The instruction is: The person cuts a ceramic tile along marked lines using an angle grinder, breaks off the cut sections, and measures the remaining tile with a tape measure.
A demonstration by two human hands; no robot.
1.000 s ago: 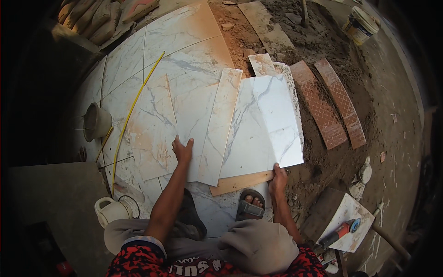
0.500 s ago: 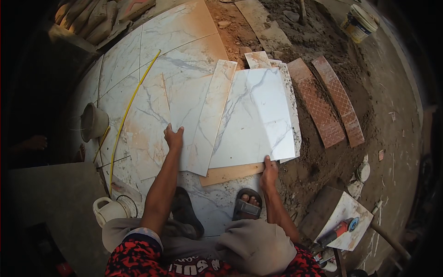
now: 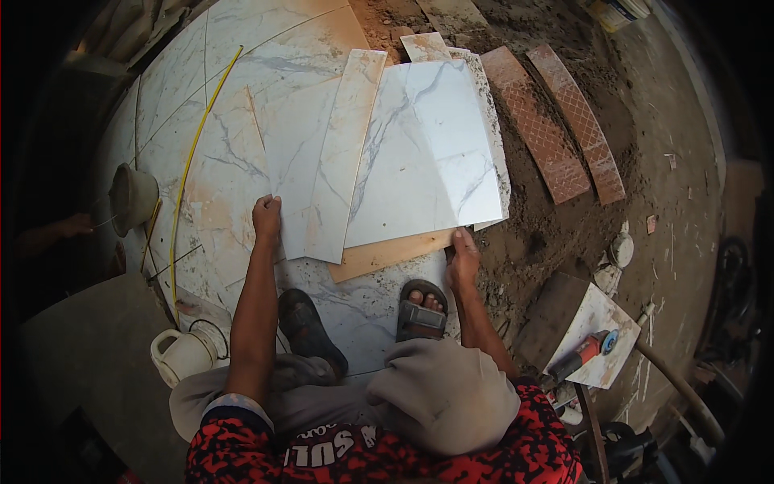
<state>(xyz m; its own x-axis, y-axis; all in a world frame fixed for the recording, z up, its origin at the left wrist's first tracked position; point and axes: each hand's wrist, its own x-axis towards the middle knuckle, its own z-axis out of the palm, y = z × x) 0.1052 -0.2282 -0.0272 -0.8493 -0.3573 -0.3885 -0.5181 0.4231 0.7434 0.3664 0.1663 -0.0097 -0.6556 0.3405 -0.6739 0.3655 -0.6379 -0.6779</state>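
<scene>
Before me lies a pile of white, grey-veined tiles, with a large marble-patterned tile on top. A narrow cut tile strip crosses it lengthwise. My left hand is closed on the pile's left edge, its fingers partly hidden underneath. At the near right, my right hand grips the near edge with its thumb up, beside the end of a tan strip that sticks out below the large tile. Exactly which layers each hand holds is hidden.
A yellow measuring tape lies along the laid floor tiles at left, near a bucket and another person's hand. A white jug stands near my left knee. Reddish patterned tiles rest on dirt. An angle grinder sits at right.
The view has tilted, so the whole scene sits higher and slightly left. Both hands keep their hold on the tile pile. The other person's hand shows nearer the bucket.
</scene>
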